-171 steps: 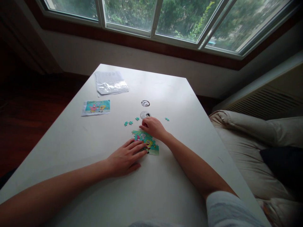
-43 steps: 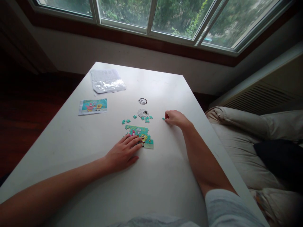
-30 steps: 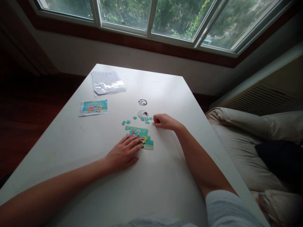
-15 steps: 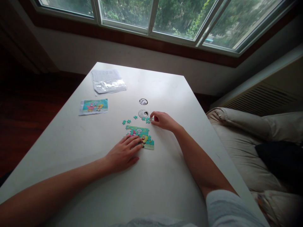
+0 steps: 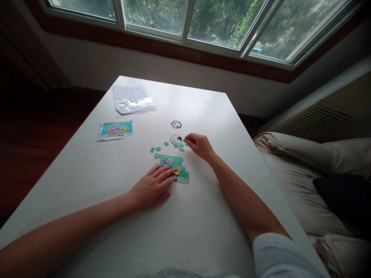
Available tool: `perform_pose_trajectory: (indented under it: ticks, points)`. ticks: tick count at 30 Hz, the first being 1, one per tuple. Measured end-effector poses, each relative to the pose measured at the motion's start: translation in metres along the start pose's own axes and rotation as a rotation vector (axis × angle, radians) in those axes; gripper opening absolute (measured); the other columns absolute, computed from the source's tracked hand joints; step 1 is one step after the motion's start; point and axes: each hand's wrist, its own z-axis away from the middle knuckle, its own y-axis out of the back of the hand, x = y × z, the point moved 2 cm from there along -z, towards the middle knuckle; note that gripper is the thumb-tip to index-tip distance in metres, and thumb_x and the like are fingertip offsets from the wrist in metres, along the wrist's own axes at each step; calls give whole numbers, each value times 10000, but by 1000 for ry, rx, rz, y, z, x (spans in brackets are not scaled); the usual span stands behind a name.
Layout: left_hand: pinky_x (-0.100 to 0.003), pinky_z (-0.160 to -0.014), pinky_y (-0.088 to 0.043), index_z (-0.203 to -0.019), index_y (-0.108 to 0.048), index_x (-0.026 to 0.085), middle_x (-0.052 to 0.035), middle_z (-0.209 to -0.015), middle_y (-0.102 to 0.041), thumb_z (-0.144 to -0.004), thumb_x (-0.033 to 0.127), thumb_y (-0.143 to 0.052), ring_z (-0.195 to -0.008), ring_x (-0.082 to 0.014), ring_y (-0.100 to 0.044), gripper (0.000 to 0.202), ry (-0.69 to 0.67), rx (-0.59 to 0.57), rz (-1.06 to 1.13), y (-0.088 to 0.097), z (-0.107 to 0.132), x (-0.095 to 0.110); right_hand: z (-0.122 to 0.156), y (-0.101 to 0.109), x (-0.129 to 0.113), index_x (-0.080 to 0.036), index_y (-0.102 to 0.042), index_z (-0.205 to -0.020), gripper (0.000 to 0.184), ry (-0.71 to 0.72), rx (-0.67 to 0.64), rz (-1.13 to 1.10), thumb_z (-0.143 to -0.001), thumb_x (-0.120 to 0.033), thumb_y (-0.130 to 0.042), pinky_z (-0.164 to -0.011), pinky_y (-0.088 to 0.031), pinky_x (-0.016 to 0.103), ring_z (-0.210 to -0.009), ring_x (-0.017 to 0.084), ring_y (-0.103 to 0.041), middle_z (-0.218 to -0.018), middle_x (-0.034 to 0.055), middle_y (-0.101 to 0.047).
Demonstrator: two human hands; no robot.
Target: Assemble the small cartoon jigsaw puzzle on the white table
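My left hand [image 5: 153,185] lies flat with its fingers spread over the lower left of a partly joined jigsaw puzzle [image 5: 181,164], covering that part. The puzzle shows cartoon figures on a teal ground, and its left edge is uneven. Beyond its top edge, my right hand [image 5: 199,146] is closed in a pinch on what looks like a small puzzle piece [image 5: 184,139]; only a bit of it shows at the fingertips. Several loose teal puzzle pieces [image 5: 179,147] lie just left of and below those fingertips. More loose pieces [image 5: 155,149] sit farther left.
A picture sheet [image 5: 116,130] with the same cartoon figures lies left on the white table [image 5: 87,170]. Behind it is a clear plastic sleeve with papers [image 5: 133,100]. Two round inserts, the nearer one [image 5: 174,139], are set in the tabletop. A beige sofa [image 5: 286,173] stands right.
My right hand has risen slightly away from the loose pieces, its fingertips now pinched closer beside the nearer round insert. My left hand stays on the puzzle.
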Motion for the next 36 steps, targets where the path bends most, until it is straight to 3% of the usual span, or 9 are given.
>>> perform_pose_trajectory:
  ticks: [5,10,14,19,36]
  points:
    - [-532,-1226,-284,-1385,-538,206,-111,-1545,-468,-971,336,-523,-1452,-301,-387,434,3,20,10,0,0,1,0,-15,-6,-158,-666,-909,381,-221,-80,-626,-788,-516,-717,-587,-457,245,-664,143,-623,-772,51,-700]
    - [-539,-1236,-263,-1395,-526,202,-111,-1551,-462,-956,296,-531,-1460,-303,-378,449,-3,16,32,-3,0,9,7,-32,-25,-164,-630,-850,381,-311,-212,-828,-727,-497,-769,-526,-429,221,-638,137,-633,-774,55,-710]
    - [-530,-1246,-255,-1429,-503,200,-114,-1555,-457,-946,294,-546,-1470,-307,-366,494,-36,12,49,-7,1,15,16,-45,-44,-165,-673,-846,219,-190,-272,-599,-801,-378,-699,-595,-433,239,-683,135,-612,-779,28,-695]
    - [-534,-1249,-255,-1406,-520,194,-121,-1522,-488,-939,309,-555,-1454,-318,-386,483,-38,17,48,-7,2,15,25,-57,-64,-177,-731,-804,80,1,-211,-203,-828,-235,-683,-707,-421,262,-731,123,-565,-812,12,-668]
    - [-522,-1254,-251,-1405,-522,188,-126,-1493,-506,-939,320,-564,-1427,-311,-407,487,-36,12,50,-7,1,14,30,-67,-67,-190,-683,-790,80,160,-175,3,-852,-231,-714,-831,-380,305,-862,166,-505,-864,25,-595]
